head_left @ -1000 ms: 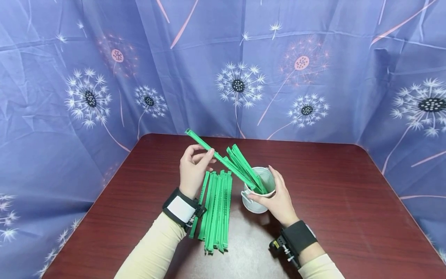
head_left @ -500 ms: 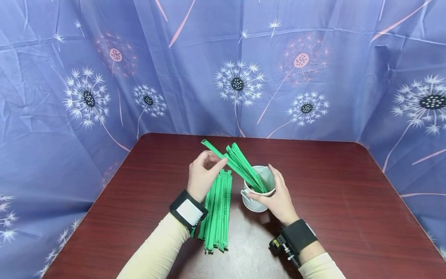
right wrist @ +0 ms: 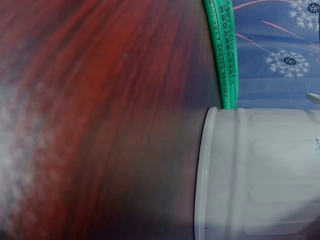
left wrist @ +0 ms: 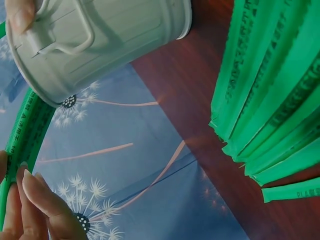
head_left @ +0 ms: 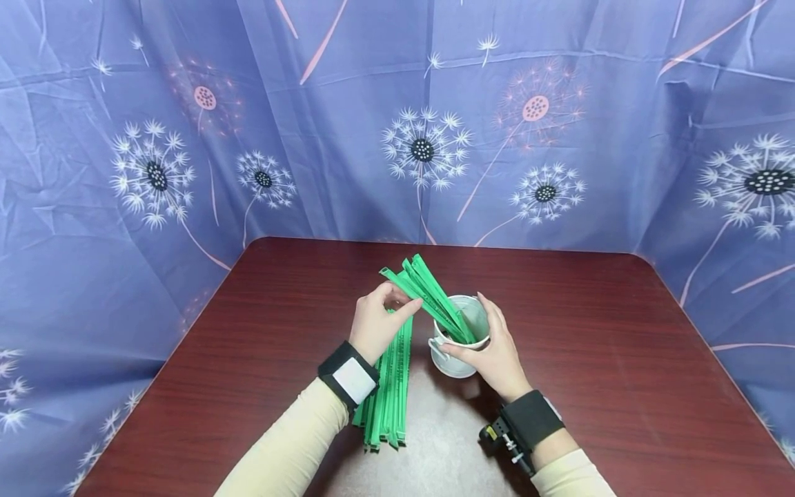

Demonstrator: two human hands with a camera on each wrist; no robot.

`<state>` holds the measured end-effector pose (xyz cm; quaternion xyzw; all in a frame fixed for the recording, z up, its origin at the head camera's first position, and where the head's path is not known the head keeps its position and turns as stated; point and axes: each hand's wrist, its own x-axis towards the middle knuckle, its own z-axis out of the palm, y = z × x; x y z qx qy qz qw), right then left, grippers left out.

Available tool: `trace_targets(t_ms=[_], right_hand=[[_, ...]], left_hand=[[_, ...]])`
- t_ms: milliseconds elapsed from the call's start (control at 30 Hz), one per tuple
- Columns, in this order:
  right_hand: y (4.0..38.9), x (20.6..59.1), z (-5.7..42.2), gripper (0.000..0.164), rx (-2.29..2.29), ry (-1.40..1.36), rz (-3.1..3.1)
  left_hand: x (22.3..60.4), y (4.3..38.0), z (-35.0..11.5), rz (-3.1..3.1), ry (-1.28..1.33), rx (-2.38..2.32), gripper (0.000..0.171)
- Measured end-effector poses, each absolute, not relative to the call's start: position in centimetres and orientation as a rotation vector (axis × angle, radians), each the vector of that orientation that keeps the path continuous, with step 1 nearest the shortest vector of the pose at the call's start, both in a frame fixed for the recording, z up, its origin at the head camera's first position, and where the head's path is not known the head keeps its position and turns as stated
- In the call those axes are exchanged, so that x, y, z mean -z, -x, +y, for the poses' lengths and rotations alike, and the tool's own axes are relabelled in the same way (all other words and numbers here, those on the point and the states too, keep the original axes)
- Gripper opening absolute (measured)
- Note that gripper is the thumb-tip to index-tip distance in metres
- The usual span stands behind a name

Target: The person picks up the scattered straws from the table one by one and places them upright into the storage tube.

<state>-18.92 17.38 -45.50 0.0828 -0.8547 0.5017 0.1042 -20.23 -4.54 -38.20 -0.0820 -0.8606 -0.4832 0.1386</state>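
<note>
The left arm (head_left: 288, 438), sleeved in pale-yellow fabric, extends forward and inward to a bare left hand (head_left: 377, 323) whose thumb and fingers pinch. The right arm (head_left: 570, 476), sleeved alike, angles inward to a bare right hand (head_left: 500, 355), its thumb and fingers parted in a curved grip.

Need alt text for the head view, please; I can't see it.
The left hand pinches a green wrapped straw slanting into a white bucket that holds others; the right hand grips the bucket. More wrapped straws lie bunched on the dark red table, left of the bucket, with dandelion-print blue cloth behind.
</note>
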Motion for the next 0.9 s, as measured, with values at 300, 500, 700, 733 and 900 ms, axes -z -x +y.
trace_targets(t_ms=[300,500,700,733,900], right_hand=[[18.95,45.48,17.40,0.108,-1.482,-0.247,-2.518],[18.97,45.51,17.36,0.108,-1.480,-0.246,-2.516],[18.98,45.47,17.27,0.108,-1.475,-0.251,-2.511],[18.97,45.47,17.27,0.108,-1.475,-0.251,-2.510],[18.92,45.44,17.29,0.108,-1.475,-0.251,-2.504]], left_hand=[[38.62,20.33,-3.88,-2.555,0.285,1.328,0.019],[38.82,20.21,-3.54,-2.602,0.318,1.269,0.017],[38.86,20.13,-3.57,-2.624,0.314,1.265,0.017],[38.88,20.14,-3.60,-2.628,0.314,1.259,0.018],[39.04,20.15,-3.98,-2.658,0.326,1.291,0.020]])
